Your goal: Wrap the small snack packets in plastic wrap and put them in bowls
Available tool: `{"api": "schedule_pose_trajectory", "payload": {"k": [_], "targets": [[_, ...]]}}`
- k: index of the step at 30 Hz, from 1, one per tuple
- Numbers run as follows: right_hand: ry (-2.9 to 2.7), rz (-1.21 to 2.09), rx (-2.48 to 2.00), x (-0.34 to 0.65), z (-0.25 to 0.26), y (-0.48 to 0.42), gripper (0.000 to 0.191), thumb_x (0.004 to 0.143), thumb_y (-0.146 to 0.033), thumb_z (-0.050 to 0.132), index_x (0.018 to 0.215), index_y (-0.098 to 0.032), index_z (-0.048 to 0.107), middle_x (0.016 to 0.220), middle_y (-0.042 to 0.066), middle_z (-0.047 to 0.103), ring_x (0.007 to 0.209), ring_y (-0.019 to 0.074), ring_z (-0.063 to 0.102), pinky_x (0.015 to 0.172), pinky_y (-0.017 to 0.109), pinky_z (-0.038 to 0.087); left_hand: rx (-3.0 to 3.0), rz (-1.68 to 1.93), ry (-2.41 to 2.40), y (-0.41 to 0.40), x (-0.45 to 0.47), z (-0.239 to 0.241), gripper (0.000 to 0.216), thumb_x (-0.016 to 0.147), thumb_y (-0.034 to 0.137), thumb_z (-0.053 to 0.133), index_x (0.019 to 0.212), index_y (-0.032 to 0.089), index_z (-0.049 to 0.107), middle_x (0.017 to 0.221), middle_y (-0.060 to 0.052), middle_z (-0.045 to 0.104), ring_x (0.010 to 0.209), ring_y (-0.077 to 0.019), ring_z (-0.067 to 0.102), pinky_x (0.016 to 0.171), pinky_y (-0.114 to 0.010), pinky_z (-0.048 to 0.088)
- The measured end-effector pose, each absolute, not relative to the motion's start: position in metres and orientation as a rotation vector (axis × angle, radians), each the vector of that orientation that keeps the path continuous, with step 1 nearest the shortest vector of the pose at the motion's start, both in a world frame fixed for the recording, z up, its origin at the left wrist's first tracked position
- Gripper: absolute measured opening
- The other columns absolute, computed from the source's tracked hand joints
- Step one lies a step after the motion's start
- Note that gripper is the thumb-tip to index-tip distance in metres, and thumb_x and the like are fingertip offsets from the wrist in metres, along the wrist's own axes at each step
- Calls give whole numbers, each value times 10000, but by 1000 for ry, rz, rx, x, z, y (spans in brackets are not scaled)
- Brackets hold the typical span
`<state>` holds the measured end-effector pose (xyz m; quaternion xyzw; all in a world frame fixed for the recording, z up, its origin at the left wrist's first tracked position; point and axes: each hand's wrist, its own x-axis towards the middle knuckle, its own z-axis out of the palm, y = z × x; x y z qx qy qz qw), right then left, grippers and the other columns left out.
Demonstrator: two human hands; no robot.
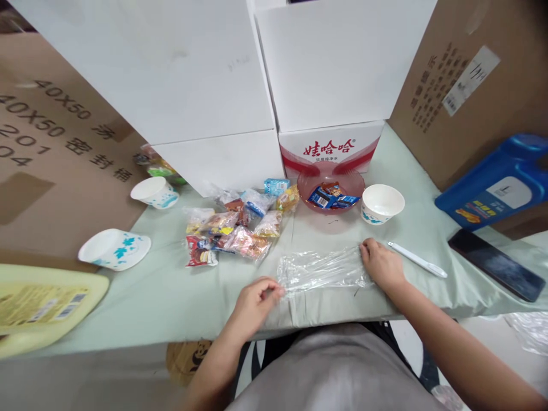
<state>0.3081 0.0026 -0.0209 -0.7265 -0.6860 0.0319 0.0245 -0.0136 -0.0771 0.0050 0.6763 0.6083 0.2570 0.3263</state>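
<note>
A clear plastic bag lies stretched flat near the table's front edge. My left hand pinches its left end between thumb and fingers. At the other end, my right hand has its fingers closed on the bag's right edge. Left of the bag sits a pile of small wrapped snacks. Beyond the bag stands a translucent red bowl with a few blue and brown packets inside. A white paper bowl with blue leaves stands beside it. Close to my right hand lies a white utility knife.
White boxes wall off the back, with brown cartons at left and right. Two paper bowls lie tipped at left, near a yellow jug. A blue bottle and a black phone are at right.
</note>
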Motion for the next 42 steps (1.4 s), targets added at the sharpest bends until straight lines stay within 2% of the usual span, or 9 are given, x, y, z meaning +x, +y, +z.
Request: {"api": "schedule_pose_trajectory", "payload": {"k": [3,9,13,16,20,23,27,34,42], "targets": [[-2137,87,-2246,305,-22,2,279,1008,-355,351,1041,-183,568,989,88,710,753,197,661,562,281,334,1871,896,1828,-68,1,10,258,892,387,528,749,193,621,876,-50,630,804,-187,611,704,-294,501],[-2102,205,-2214,305,-15,0,271,1000,-362,376,1046,-191,581,973,90,712,770,214,666,596,290,364,2038,1123,2061,-54,15,28,133,884,309,547,909,197,615,969,-65,586,769,-174,597,748,-318,516],[-2006,340,-2187,309,-9,1,263,985,-366,409,1061,-198,597,926,82,724,811,224,669,638,286,384,2394,921,1639,-35,17,24,202,926,195,457,959,204,657,961,-72,652,969,-217,600,911,-381,491],[-1935,459,-2084,315,-6,2,257,960,-349,440,1069,-189,609,866,69,721,793,217,667,655,283,411,2503,640,1267,-16,21,7,286,919,152,448,1103,223,656,1132,-66,667,1089,-218,572,985,-420,471],[-1704,681,-1824,337,-2,-6,306,920,-392,457,1104,-191,597,900,55,713,736,177,664,679,282,472,2511,525,1247,-3,25,-15,316,905,188,520,1199,220,629,1268,-76,620,1154,-237,518,1007,-447,458],[-1549,614,-1754,361,-2,-22,334,891,-445,471,1071,-196,601,1007,81,704,777,180,656,700,306,496,2509,563,1283,-3,24,-23,299,908,211,534,1186,205,642,1265,-82,620,1152,-251,499,1006,-449,449],[-1525,701,-1844,380,-11,-49,338,869,-470,486,1020,-198,617,870,56,697,681,176,627,666,330,510,2487,614,1310,-5,24,-24,299,908,228,529,1181,223,651,1256,-76,624,1136,-250,507,989,-437,455],[-1831,436,-1810,356,-24,-64,345,819,-457,610,1057,-213,665,1097,114,636,1052,282,562,964,464,436,2547,574,1333,-5,26,-28,361,920,237,480,1250,228,626,1345,-76,585,1139,-260,509,1002,-443,434],[-1591,671,-1583,340,-24,-48,246,900,-451,517,859,-221,597,1016,82,682,885,211,613,732,345,488,2632,464,1368,-9,28,-32,434,932,234,449,1355,241,548,1403,-57,548,1105,-271,504,965,-440,416]]}}
